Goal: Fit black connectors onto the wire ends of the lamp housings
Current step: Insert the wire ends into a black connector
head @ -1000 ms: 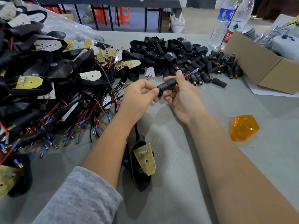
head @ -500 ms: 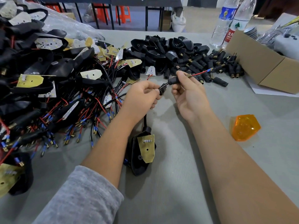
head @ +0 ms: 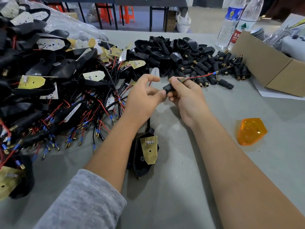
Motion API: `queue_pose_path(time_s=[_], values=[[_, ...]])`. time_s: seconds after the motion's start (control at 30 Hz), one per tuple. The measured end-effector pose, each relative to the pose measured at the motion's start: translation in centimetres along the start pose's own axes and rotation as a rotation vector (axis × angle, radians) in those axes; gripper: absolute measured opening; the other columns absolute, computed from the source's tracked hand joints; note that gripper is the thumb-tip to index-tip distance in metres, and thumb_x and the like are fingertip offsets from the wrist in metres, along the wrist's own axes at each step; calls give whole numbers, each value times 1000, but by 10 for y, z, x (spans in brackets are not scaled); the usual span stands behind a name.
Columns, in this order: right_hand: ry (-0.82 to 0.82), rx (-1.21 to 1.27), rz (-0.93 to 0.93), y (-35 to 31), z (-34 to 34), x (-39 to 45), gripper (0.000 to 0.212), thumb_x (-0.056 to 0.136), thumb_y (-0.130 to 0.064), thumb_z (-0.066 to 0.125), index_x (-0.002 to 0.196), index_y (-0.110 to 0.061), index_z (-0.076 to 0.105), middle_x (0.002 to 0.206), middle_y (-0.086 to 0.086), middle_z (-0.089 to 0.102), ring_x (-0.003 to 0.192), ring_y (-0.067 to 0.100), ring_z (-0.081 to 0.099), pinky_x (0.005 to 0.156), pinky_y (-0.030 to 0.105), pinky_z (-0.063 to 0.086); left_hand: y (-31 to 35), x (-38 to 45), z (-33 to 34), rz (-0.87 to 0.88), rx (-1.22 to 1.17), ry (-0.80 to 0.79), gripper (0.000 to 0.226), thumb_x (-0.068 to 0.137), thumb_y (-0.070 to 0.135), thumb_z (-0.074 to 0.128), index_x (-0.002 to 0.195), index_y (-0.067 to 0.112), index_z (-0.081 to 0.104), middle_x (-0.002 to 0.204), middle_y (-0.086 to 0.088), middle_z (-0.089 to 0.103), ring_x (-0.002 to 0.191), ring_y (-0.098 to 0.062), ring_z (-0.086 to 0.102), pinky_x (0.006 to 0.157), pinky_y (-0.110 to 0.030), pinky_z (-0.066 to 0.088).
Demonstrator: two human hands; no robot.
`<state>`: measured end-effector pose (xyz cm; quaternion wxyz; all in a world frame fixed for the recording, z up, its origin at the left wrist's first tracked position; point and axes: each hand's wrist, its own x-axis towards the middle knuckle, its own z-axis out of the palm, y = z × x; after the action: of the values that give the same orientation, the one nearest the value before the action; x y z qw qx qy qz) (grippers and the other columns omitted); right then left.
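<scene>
Head view: you fit a connector (head: pixel 170 87) on a wire (head: pixel 200 76).
Your right hand (head: pixel 186 95) pinches it, lying sideways; wire pokes out right. Your left hand (head: pixel 145 95), just left, touches its end, fingers loose.

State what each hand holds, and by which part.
The right hand pinches the black connector round its body, red wire poking out beyond. The left hand is open; whether it holds anything is unclear.
</scene>
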<state>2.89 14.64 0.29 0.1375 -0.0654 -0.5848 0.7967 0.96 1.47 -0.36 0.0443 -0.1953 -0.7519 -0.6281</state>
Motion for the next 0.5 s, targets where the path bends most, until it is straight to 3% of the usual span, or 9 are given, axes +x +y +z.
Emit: queue_pose_path(time_s=[0.1,0.2,0.37,0.5], values=[[63,62,-13,0,-1,1,8,96,-11,60,88,-14,62,66,-4,61,56,7,53,57,19,46,2,0,-2,-11,233,-6,20,89,26,68,107,25,60,74,6,73,71,-1,64,69,-16,46],[97,187,-6,-2,-2,2,11,94,-6,61,88,-14,63,65,-5,61,57,9,52,57,19,45,4,1,-7,-62,364,-77,14,92,29,63,101,20,70,71,7,72,63,5,60,61,-8,40],[129,306,61,-5,-2,4,10,94,-9,62,85,-11,60,59,-4,58,51,7,50,51,18,44,10,1,-11,-82,244,-101,15,94,16,62,94,8,74,67,9,70,45,9,53,51,-1,35],[19,92,24,-1,-2,3,9,95,-12,61,87,-10,59,63,-3,59,52,8,49,53,20,41,11,0,-11,-56,218,-111,14,93,14,62,88,11,74,67,9,69,50,9,55,57,-1,37]])
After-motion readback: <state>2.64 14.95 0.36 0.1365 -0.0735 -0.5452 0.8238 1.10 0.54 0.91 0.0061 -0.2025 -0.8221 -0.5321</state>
